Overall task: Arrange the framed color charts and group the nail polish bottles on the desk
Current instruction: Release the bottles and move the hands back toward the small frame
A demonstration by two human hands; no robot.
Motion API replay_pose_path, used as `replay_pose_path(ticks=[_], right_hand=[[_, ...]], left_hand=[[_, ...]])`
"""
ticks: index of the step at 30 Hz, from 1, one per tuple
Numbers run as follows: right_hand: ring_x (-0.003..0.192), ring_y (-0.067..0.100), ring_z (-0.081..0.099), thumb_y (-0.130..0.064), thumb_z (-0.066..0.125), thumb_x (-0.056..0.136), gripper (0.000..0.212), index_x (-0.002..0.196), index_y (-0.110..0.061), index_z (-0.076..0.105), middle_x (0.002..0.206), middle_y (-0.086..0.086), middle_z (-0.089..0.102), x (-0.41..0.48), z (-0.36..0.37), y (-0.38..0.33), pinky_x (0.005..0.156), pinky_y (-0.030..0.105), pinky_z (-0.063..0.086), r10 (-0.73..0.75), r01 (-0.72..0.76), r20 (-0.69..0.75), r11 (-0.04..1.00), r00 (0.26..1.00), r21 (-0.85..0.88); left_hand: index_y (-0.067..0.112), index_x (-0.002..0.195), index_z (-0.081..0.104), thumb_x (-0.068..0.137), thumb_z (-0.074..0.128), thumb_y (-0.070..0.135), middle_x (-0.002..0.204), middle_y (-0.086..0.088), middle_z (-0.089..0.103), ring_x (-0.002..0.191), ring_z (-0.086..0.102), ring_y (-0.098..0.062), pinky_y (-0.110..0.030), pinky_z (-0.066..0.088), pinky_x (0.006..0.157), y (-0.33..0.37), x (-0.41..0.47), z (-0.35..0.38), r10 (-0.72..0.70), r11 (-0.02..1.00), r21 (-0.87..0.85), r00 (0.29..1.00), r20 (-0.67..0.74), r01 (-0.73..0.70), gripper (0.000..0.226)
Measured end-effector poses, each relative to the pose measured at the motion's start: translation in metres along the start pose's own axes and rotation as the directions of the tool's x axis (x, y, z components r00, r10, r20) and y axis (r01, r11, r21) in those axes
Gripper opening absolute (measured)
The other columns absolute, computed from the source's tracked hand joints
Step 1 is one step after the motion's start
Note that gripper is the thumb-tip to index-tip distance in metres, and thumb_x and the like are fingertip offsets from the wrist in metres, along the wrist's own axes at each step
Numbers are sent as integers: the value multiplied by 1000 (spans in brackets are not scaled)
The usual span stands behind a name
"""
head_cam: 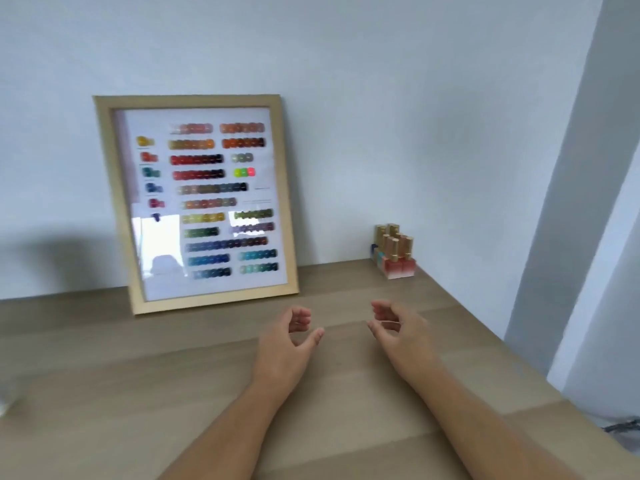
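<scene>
One framed color chart (204, 202) in a pale wooden frame stands upright on the desk (138, 393), leaning against the wall at the left. At the back right, close to the wall, several nail polish bottles (394, 252) with gold caps stand packed in a tight group. My left hand (287, 341) and my right hand (398, 329) hover side by side over the middle of the desk, in front of the frame and the bottles. Both hands hold nothing, with fingers loosely curled and apart.
The desk's right edge (502, 341) runs diagonally beside a white wall corner (571, 237). A small pale object (5, 403) shows at the far left edge, too cut off to identify.
</scene>
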State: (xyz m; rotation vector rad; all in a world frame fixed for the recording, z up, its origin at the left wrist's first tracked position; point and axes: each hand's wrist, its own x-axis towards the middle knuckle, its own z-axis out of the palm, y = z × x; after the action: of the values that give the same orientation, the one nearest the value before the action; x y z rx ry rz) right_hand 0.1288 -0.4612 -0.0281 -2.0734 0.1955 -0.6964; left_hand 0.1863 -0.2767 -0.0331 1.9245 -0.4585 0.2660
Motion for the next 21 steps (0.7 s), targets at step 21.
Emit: replay_pose_path(ticks=[21], right_hand=[[104,8,57,-14,70,80,46,124,-18,56,116,-5,60,-116,307,-206,90,20,46,-222,59,508,946,832,317]], left_hand=[[21,116,53,76,73,31,109,4,58,104,51,-8,-27,40,89,-146,-137,-422,-197,909,151,717,-668,389,45]])
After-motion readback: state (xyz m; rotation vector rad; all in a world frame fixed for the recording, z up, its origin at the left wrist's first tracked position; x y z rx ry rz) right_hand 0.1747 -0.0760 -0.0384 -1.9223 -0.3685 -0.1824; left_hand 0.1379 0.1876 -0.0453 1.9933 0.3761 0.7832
